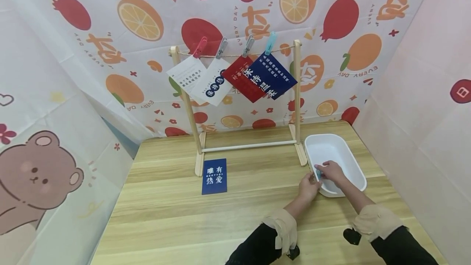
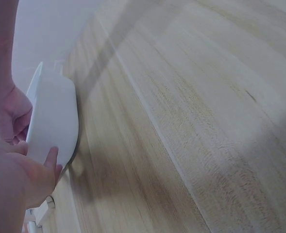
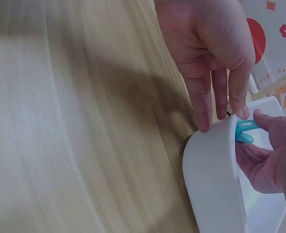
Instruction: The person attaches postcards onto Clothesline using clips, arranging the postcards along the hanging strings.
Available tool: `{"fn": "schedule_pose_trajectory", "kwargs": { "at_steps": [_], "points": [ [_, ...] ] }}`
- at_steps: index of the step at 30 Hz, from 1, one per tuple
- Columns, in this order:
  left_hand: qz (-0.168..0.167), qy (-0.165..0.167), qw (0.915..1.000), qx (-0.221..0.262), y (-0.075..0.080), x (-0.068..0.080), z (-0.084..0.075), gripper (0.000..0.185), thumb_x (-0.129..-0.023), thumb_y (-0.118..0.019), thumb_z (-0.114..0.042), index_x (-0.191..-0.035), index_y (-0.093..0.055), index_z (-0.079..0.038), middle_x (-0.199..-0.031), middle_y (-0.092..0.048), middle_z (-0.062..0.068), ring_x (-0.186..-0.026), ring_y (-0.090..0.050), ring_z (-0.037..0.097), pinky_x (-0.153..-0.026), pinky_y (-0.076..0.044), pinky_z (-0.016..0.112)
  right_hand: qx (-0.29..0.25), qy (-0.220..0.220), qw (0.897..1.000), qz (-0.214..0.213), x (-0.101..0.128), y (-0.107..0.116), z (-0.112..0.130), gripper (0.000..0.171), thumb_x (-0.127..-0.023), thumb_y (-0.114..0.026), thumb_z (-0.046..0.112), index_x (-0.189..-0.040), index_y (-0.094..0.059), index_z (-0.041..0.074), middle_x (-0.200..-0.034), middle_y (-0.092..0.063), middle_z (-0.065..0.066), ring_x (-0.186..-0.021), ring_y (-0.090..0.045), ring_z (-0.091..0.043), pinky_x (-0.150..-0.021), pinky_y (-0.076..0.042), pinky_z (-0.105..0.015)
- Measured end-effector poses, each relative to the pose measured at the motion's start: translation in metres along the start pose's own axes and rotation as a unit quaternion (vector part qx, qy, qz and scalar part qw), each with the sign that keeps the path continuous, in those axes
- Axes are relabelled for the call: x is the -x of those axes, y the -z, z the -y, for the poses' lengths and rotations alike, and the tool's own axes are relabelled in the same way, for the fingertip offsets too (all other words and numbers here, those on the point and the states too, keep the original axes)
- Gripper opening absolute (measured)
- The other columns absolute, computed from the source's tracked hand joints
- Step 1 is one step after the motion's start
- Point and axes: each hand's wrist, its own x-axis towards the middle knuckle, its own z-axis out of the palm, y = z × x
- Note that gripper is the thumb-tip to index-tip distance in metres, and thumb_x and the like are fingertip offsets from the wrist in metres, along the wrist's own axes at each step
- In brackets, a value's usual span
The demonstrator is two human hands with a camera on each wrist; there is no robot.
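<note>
A white plastic basin (image 1: 351,160) stands on the right of the wooden table. My right hand (image 1: 331,171) reaches into its near end and pinches a teal clothes peg (image 1: 318,174) between thumb and fingers; the right wrist view shows the peg (image 3: 244,131) just inside the rim in that hand (image 3: 271,155). My left hand (image 1: 308,186) is beside the basin's near left corner. Its straight fingertips (image 3: 203,121) touch the rim and outer wall of the basin (image 3: 210,179). In the left wrist view the left hand (image 2: 21,179) lies against the basin wall (image 2: 55,121).
A small wooden drying rack (image 1: 296,101) with a string holds several cards under coloured pegs at the back. A dark blue card (image 1: 214,176) lies flat near the rack's left foot. Printed cloth walls close in the table on three sides.
</note>
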Motion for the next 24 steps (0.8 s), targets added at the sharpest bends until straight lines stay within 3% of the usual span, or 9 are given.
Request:
{"fn": "schedule_pose_trajectory", "kwargs": {
  "at_steps": [4, 11, 16, 24],
  "points": [
    [-0.003, 0.002, 1.0000, 0.002, -0.0001, 0.0006, -0.0002, 0.040, -0.082, -0.064, 0.005, -0.120, -0.054, 0.004, -0.114, -0.057, 0.019, -0.088, -0.058, 0.021, -0.068, -0.053, 0.028, -0.037, 0.007, 0.999, 0.001, 0.0003, -0.0005, -0.0006, 0.047, -0.092, -0.057, 0.021, -0.113, -0.048, -0.019, -0.108, -0.054, -0.031, -0.091, -0.061, -0.033, -0.077, -0.051, -0.034],
    [-0.008, -0.004, 0.9999, -0.007, 0.0001, 0.0015, -0.0006, 0.039, -0.081, -0.064, 0.005, -0.119, -0.054, 0.004, -0.110, -0.058, 0.016, -0.080, -0.058, 0.016, -0.065, -0.053, 0.026, -0.050, 0.007, 0.999, -0.003, 0.0004, -0.0019, 0.0022, 0.045, -0.091, -0.058, 0.018, -0.115, -0.048, -0.019, -0.115, -0.051, -0.033, -0.101, -0.056, -0.038, -0.083, -0.049, -0.037],
    [-0.002, -0.003, 0.9999, -0.009, 0.0000, 0.0014, 0.0002, 0.039, -0.083, -0.063, 0.004, -0.120, -0.054, 0.003, -0.113, -0.057, 0.017, -0.083, -0.058, 0.018, -0.067, -0.053, 0.028, -0.053, 0.004, 0.999, -0.007, 0.0007, -0.0012, 0.0025, 0.044, -0.091, -0.058, 0.017, -0.114, -0.049, -0.019, -0.114, -0.052, -0.032, -0.100, -0.057, -0.037, -0.083, -0.049, -0.036],
    [-0.003, -0.001, 1.0000, -0.005, -0.0002, 0.0015, 0.0003, 0.038, -0.083, -0.063, 0.003, -0.120, -0.054, 0.003, -0.114, -0.058, 0.016, -0.083, -0.059, 0.018, -0.067, -0.052, 0.028, -0.015, 0.012, 0.999, -0.032, 0.0036, -0.0034, 0.0019, 0.036, -0.091, -0.057, 0.015, -0.107, -0.054, -0.017, -0.102, -0.058, -0.029, -0.082, -0.062, -0.028, -0.071, -0.053, -0.032]
  ]
}}
